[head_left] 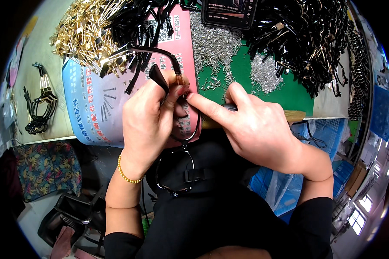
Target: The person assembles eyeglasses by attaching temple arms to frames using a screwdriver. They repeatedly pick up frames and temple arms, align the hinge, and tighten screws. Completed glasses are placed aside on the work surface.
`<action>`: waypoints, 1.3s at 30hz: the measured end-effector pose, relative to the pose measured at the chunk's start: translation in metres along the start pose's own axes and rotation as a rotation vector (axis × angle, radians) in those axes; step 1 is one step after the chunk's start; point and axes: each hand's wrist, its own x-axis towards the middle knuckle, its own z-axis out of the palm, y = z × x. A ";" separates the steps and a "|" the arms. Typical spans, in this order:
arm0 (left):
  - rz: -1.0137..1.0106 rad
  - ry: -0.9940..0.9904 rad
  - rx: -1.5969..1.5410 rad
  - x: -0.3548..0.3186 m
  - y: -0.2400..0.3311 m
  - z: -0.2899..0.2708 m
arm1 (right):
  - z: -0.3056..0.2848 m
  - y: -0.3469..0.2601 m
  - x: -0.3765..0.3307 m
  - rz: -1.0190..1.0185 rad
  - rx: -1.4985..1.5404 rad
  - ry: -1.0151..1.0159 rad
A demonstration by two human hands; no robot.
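Head view: I see one green mat point(289, 93) on bench, under two heaps of small silver pins point(214, 45). One big black pile of frame parts point(309, 39) top right, one gold pile point(86, 30) top left. One phone point(229, 12) at top edge. My left hand point(149, 123) clamps one black eyeglass frame point(160, 82) at its hinge. My right hand point(255, 125) pinches at same hinge, forefinger touching left thumb; what it grips, I cannot tell.
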 end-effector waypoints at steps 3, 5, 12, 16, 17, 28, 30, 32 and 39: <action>0.007 0.002 -0.028 0.000 0.001 0.001 | 0.004 -0.003 -0.001 -0.004 -0.072 0.036; 0.006 0.005 -0.042 0.000 -0.001 0.002 | 0.008 -0.006 -0.002 0.000 -0.158 0.065; -0.056 -0.013 -0.100 0.001 0.002 -0.002 | 0.017 -0.001 -0.002 -0.051 -0.208 0.148; -0.098 -0.002 -0.127 0.001 0.002 -0.001 | 0.023 -0.005 -0.003 -0.037 -0.277 0.180; -0.093 -0.006 -0.122 0.002 0.002 -0.002 | 0.024 -0.005 -0.003 -0.033 -0.291 0.190; -0.056 -0.004 -0.132 0.003 0.001 -0.002 | 0.014 0.003 0.004 -0.128 -0.364 0.217; -0.109 -0.007 -0.149 0.002 0.003 -0.002 | 0.013 0.012 0.007 -0.169 -0.280 0.199; -0.098 0.000 -0.153 0.001 0.000 -0.001 | 0.014 0.013 0.006 -0.149 -0.237 0.188; -0.129 -0.014 -0.189 0.003 0.002 -0.004 | 0.017 0.008 0.005 -0.119 -0.247 0.204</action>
